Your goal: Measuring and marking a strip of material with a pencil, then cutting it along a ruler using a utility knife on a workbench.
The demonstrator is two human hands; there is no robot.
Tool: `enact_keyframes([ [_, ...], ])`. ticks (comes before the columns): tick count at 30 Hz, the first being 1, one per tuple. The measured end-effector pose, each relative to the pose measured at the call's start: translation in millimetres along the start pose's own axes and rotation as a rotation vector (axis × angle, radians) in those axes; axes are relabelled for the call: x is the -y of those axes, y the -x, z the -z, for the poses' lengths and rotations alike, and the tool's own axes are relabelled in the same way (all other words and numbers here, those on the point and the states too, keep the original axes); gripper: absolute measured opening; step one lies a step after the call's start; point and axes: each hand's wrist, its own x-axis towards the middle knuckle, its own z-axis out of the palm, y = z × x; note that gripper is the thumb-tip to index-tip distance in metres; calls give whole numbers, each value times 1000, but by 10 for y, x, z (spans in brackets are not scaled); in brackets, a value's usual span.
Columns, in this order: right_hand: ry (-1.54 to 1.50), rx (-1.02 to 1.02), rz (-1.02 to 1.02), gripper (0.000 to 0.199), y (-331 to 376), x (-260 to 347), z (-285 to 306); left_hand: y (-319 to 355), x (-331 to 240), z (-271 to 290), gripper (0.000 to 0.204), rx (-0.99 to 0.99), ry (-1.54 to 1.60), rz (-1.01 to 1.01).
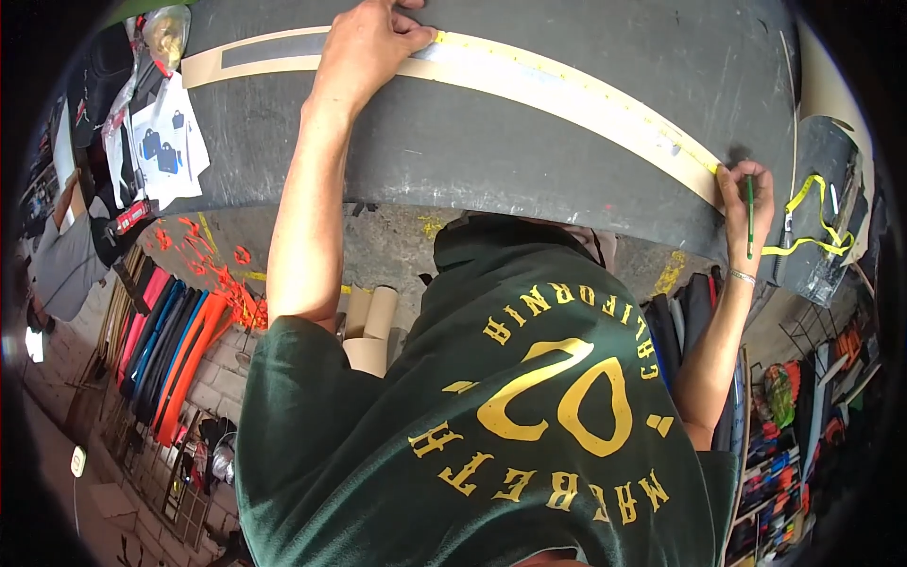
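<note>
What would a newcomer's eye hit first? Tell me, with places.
Probably the printed green shirt, filling the lower middle. Above it, a yellow tape runs along a pale strip on the dark table, from the left grip to the right grip, which holds a green pencil. Orange scraps stand out at left.

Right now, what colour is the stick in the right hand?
The stick is green, clearest in the head view.
</note>
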Motion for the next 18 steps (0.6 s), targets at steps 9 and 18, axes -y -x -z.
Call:
enact_keyframes([
  [9, 40, -3, -7, 22, -13, -46, 45, 13, -61, -12, 36, 9, 6, -4],
  [18, 36, -54, 127, 25, 3, -86, 14, -131, 301, -53, 42, 48, -140, -90],
])
